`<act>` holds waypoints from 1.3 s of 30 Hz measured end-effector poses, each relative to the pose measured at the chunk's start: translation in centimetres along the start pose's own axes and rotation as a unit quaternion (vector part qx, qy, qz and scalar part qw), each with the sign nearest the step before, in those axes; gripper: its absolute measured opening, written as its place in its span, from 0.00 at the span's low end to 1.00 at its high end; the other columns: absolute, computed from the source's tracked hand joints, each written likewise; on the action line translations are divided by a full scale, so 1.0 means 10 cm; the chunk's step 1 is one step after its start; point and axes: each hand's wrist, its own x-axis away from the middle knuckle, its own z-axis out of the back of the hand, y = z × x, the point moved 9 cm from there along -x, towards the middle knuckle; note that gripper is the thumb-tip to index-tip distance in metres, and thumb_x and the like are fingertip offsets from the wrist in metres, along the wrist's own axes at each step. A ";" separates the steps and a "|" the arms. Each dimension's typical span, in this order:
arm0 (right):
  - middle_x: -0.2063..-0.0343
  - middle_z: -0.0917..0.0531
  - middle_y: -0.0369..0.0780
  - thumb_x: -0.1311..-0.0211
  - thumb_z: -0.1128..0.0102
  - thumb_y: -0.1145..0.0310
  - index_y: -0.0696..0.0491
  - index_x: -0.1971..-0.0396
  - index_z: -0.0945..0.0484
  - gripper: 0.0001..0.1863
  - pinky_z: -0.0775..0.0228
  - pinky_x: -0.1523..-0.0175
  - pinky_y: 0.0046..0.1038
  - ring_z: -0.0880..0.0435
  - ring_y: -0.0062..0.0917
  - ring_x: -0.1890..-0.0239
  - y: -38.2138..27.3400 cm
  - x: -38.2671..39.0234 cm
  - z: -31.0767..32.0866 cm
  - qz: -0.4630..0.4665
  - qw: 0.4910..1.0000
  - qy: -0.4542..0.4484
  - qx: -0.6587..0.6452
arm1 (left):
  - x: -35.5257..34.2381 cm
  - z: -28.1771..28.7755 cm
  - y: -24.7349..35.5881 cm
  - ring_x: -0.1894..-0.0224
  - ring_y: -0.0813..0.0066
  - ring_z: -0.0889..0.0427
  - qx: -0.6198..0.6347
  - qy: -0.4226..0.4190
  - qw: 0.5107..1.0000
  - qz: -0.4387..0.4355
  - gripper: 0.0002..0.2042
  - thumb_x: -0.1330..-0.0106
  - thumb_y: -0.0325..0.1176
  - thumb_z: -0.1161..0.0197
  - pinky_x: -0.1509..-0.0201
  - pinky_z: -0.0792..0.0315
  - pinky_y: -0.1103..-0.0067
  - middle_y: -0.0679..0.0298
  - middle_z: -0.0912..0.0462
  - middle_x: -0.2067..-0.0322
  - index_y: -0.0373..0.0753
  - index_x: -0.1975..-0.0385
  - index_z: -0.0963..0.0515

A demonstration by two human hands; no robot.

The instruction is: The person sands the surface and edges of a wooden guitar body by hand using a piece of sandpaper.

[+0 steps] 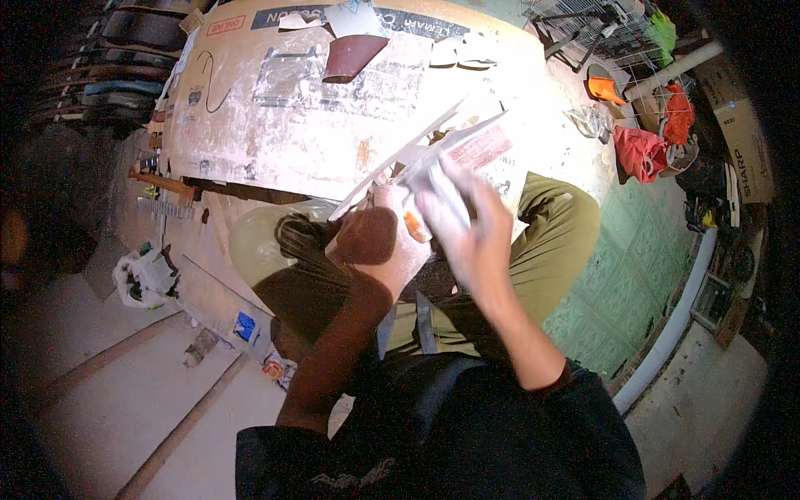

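Observation:
A flat, dusty pale panel (429, 143) stands tilted over my lap, its long edge running up to the right. My left hand (383, 225), partly in dark shadow and whitened with powder, is closed on the panel's lower part. A small orange patch (415, 226) shows between my hands; I cannot tell what it is. Smeared by motion, my right hand (467, 212) is bent over the panel's face with something pale pressed under its fingers, its kind hidden. Close by its fingertips the panel has a reddish patch (481, 150).
A powder-covered cardboard sheet (308, 150) lies ahead, carrying a dark red-brown piece (354, 57) and pale scraps (462, 52). A wire rack (583, 33) and red cloth (640, 153) are at right. On the left are a white plastic bag (143, 277) and small bottle (200, 347).

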 end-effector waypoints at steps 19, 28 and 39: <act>0.55 0.15 0.47 0.42 0.27 0.69 0.60 0.48 0.20 0.23 0.28 0.43 0.29 0.16 0.31 0.52 -0.10 0.44 0.13 0.011 0.999 0.030 -0.024 | 0.09 -0.08 -0.15 0.69 0.55 0.15 0.027 0.053 0.996 -0.065 0.21 0.47 0.34 0.30 0.64 0.23 0.67 0.51 0.17 0.72 0.34 0.54 0.27; 0.57 0.15 0.49 0.44 0.25 0.68 0.59 0.47 0.20 0.25 0.27 0.47 0.34 0.16 0.34 0.55 -0.09 0.20 0.03 0.036 0.999 0.015 0.002 | 0.00 -0.13 -0.25 0.69 0.76 0.18 0.103 0.076 0.990 -0.058 0.19 0.40 0.36 0.30 0.66 0.24 0.77 0.61 0.19 0.72 0.35 0.57 0.30; 0.57 0.15 0.48 0.46 0.24 0.67 0.59 0.49 0.18 0.25 0.27 0.44 0.33 0.16 0.34 0.52 -0.01 -0.13 -0.05 0.005 1.000 -0.001 0.023 | -0.08 -0.14 -0.30 0.66 0.57 0.13 0.097 0.041 0.994 -0.027 0.33 0.46 0.36 0.29 0.60 0.20 0.66 0.51 0.15 0.67 0.37 0.38 0.30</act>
